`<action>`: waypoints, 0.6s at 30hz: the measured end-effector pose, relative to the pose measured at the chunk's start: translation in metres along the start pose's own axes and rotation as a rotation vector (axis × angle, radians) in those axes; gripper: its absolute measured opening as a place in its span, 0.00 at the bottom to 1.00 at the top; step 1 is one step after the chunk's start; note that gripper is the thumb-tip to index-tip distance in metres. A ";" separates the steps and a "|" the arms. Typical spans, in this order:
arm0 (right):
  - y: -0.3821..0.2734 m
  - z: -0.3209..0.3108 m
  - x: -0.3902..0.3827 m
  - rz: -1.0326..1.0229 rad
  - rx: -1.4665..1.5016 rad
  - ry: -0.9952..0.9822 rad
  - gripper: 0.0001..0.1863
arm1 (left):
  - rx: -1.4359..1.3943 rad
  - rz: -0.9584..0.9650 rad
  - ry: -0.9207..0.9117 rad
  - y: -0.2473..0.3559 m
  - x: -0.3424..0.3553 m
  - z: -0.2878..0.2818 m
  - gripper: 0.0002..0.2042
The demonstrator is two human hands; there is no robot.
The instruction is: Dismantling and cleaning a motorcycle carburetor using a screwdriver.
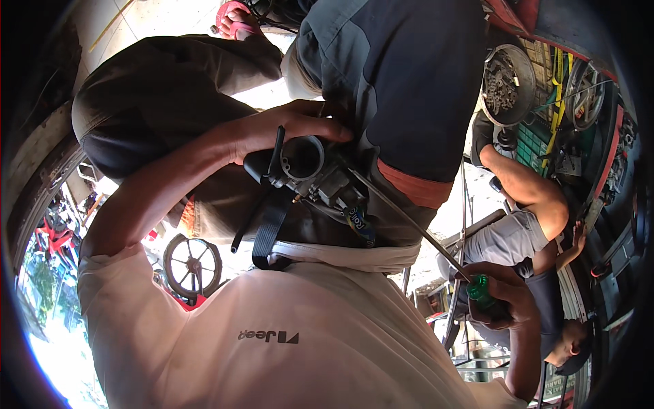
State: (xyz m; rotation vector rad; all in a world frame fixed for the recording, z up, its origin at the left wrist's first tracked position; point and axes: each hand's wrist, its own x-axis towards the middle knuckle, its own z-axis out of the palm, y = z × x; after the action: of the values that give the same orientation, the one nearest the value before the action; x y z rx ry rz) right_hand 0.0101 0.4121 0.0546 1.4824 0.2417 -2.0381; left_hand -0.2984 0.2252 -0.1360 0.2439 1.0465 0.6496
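My left hand (303,123) curls round the far side of a carburetor (330,185) above my lap. The carburetor's round intake mouth (302,158) faces up, and a thin black hose (248,221) hangs off it. My right hand (504,296) is closed round the green handle of a long screwdriver (415,225). Its shaft slants up and left, and the tip meets the carburetor's right side; the exact contact point is too dark to tell. Just below the carburetor lies a small blue and yellow printed wrapper or label (360,221). A dark strap (267,228) hangs beside it.
To the right, another person in grey shorts (511,238) sits close by. Beyond are a metal bowl of small hardware (524,65), a second bowl (589,95) and a green crate (535,140). A spoked wheel (193,266) stands at left. A sandalled foot (235,20) is at the top.
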 end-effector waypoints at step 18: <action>0.003 0.008 0.001 -0.058 -0.146 0.087 0.22 | -0.170 -0.064 0.029 -0.004 -0.012 0.007 0.21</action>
State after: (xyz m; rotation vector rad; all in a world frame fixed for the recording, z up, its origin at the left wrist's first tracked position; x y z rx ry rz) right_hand 0.0053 0.4060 0.0570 1.4904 0.4639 -1.9576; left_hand -0.2947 0.2159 -0.1260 0.0531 1.0161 0.6816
